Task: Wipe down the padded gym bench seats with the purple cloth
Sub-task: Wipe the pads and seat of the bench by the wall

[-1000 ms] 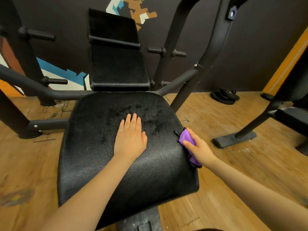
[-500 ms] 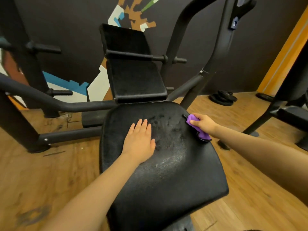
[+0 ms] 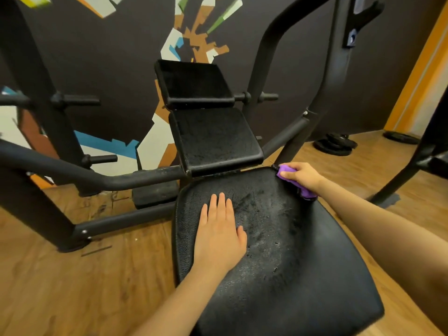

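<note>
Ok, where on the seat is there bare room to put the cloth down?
The near half of the seat, below the left hand, is bare. So is the middle strip between both hands. The far right corner is taken: the right hand grips the cloth there. Both back pads are bare too.

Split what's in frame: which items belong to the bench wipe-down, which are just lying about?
Job:
purple cloth, gripped by right hand at the seat's far right edge
seat pad, left hand flat on it
back pads

Lying about:
weight plates on the floor
empty plate pegs
wall mural
</note>
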A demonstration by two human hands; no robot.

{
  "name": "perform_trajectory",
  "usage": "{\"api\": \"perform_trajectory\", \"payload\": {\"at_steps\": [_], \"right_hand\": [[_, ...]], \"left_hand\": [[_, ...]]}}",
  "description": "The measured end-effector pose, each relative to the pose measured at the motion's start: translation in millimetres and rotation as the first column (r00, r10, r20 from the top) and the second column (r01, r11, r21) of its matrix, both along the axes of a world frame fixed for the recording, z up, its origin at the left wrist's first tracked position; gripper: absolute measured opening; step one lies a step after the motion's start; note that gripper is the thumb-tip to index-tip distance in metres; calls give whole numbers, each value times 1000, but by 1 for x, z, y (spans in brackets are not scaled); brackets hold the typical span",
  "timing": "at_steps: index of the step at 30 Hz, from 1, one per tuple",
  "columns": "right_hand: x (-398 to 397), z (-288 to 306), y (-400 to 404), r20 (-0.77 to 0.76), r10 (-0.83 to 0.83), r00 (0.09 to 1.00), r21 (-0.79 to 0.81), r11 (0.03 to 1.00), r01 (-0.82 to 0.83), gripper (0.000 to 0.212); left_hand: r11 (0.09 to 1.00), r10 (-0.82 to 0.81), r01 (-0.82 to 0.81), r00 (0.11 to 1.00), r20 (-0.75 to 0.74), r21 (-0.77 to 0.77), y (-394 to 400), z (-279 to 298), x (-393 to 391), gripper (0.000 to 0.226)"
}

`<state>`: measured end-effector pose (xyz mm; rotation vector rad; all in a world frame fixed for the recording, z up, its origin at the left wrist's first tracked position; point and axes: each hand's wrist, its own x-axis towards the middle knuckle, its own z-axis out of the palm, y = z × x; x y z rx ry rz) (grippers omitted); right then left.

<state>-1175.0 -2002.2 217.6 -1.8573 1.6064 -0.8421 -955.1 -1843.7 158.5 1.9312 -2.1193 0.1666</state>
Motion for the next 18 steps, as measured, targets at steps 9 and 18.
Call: {"api": "perform_trajectory", "payload": {"at_steps": [9, 18], "right_hand": [[3, -4, -13, -18, 81, 997, -68, 994, -82, 35], [73, -4, -1, -398, 252, 882, -241, 899, -365, 40]], "left_hand": [[1000, -10, 10, 1000, 4, -5, 0, -2, 2, 68], [999, -8, 8, 1000, 3, -33, 1, 0, 1, 67]]}}
